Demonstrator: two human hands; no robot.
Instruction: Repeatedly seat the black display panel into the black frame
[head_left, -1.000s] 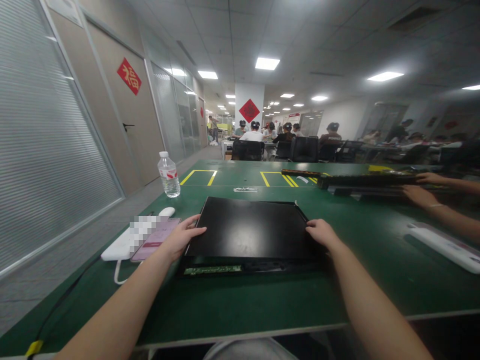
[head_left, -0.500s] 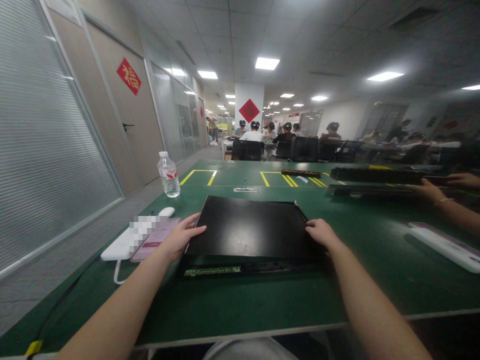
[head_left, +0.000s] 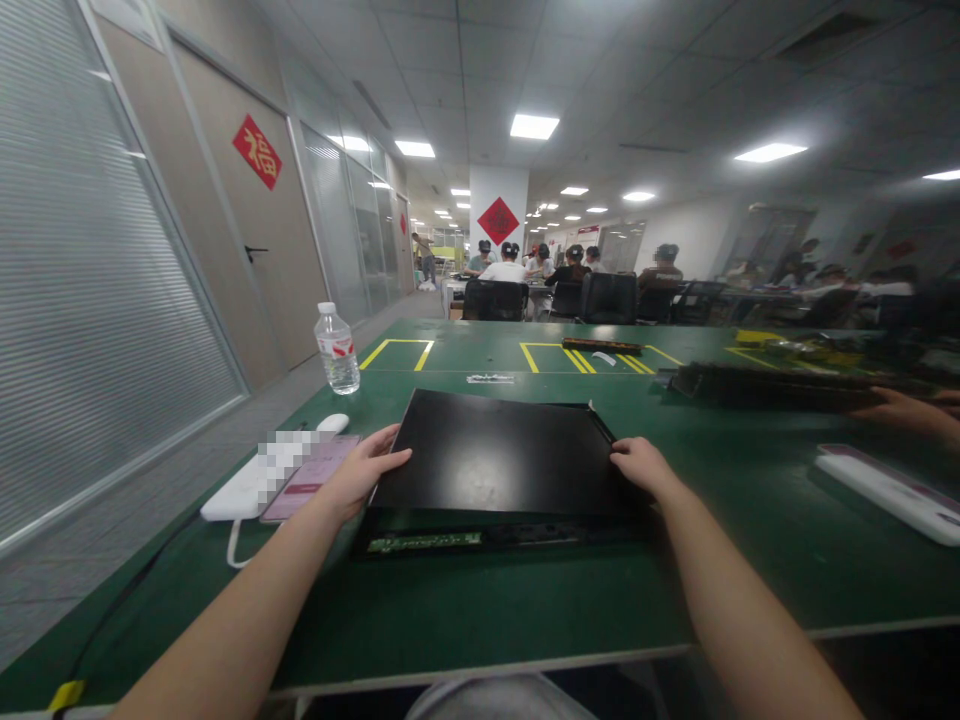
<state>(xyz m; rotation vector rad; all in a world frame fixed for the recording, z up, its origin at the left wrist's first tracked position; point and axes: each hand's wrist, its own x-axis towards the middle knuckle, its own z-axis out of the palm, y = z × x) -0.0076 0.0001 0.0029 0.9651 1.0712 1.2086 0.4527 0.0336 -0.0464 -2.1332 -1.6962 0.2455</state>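
Observation:
A thin black rectangular panel [head_left: 502,455], shiny like a display screen, is held by its two sides in front of me. My left hand [head_left: 367,468] grips its left edge, thumb on top and the other fingers partly hidden beneath. At the right edge, the fingers of my right hand [head_left: 641,464] are closed on the panel near its corner. Under it lies a black frame [head_left: 547,536] on the table, mostly covered. A green circuit board strip [head_left: 424,542] shows along the frame's near side. The panel's near edge sits above the frame, apart from it.
On the green table [head_left: 480,620], a water bottle [head_left: 337,350], a white mouse [head_left: 333,424] and a pinkish phone-like slab [head_left: 311,480] are at left. A co-worker's hand [head_left: 904,412] is at a long black part [head_left: 765,385] on the right, beyond a white bar-shaped item [head_left: 889,492].
My hands and the panel have hardly moved. On the right, the co-worker's hands and the long black part have come nearer, uncovering yellow things behind.

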